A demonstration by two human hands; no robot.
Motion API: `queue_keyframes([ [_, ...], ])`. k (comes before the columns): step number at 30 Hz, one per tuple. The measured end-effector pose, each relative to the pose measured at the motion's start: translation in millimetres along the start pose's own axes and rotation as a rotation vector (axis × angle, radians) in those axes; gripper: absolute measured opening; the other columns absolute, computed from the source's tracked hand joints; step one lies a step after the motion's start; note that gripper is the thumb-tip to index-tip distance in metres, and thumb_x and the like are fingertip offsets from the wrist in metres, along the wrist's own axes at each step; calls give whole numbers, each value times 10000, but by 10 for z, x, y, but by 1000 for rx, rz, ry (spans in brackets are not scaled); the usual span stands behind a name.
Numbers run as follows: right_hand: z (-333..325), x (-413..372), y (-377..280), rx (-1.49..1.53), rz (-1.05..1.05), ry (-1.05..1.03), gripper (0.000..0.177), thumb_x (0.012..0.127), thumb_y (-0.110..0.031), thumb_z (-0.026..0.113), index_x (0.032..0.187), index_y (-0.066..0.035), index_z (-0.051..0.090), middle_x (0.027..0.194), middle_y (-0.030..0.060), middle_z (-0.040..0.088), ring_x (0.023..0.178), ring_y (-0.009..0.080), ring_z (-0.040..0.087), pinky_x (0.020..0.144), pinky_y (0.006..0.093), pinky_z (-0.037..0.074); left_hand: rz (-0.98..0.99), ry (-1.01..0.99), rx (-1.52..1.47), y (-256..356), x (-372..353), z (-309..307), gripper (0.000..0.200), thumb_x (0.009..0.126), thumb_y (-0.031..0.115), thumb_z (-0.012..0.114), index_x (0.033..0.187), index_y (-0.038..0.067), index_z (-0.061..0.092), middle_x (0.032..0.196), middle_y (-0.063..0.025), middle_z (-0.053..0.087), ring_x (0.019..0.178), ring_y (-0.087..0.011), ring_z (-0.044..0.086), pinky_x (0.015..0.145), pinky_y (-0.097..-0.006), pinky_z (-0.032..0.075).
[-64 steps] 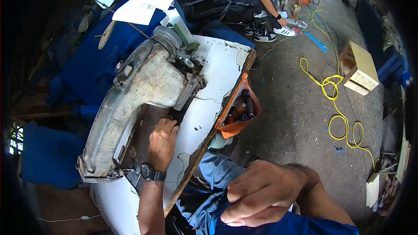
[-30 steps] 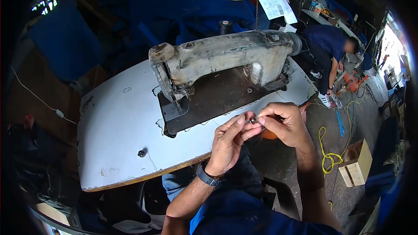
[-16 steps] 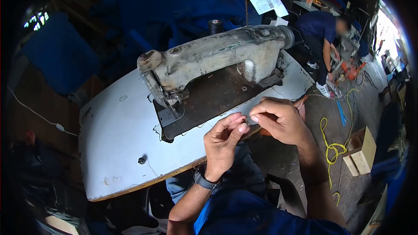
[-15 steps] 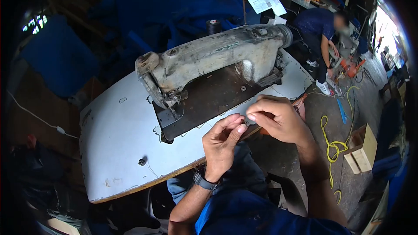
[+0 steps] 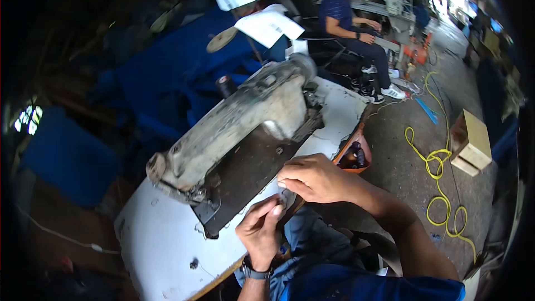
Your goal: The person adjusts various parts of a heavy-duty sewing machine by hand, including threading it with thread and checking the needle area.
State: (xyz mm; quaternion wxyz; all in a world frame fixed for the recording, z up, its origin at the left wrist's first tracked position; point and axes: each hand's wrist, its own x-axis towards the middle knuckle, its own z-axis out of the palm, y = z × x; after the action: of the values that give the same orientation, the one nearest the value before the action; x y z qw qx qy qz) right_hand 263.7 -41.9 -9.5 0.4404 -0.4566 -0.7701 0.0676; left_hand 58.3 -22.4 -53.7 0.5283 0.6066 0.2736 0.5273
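Observation:
My left hand (image 5: 259,229), with a watch on its wrist, is closed in a pinch at the front edge of the sewing machine table. Between its thumb and fingertips is a small dark piece (image 5: 281,202), too small and blurred to name. Just above and to the right, my right hand (image 5: 315,178) is pinched too; what its fingertips hold is hidden. Beyond both hands stands a worn grey sewing machine (image 5: 239,114) on its dark bed plate. A small dark metal part (image 5: 194,264) with a thin thread trailing from it lies on the white tabletop (image 5: 159,245).
A dark thread spool (image 5: 225,85) stands behind the machine, near papers (image 5: 268,27). An orange-rimmed container (image 5: 354,155) hangs by the table's right end. On the floor are a yellow cord (image 5: 436,170) and a wooden box (image 5: 471,139). A co-worker (image 5: 348,28) sits farther back.
My view has swung right, so the machine and table appear farther left. My hands have moved slightly apart. The co-worker has gone from bending down to sitting upright.

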Motion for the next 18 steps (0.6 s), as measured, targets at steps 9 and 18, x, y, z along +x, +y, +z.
queue_keyframes([
  [9,-17,-139,109,67,-42,36,105,956,-148,641,918,-65,588,777,98,619,684,286,658,609,427,543,-54,-95,-38,39,120,44,160,885,-8,764,1043,-27,743,1067,-159,747,978,-195,706,906,-323,567],
  [18,-172,-271,83,76,65,54,91,934,-119,661,929,-56,596,790,109,624,731,326,669,626,430,524,-45,-145,-55,92,185,152,164,881,-2,772,1041,-29,748,1052,-151,753,947,-183,709,884,-318,570],
])
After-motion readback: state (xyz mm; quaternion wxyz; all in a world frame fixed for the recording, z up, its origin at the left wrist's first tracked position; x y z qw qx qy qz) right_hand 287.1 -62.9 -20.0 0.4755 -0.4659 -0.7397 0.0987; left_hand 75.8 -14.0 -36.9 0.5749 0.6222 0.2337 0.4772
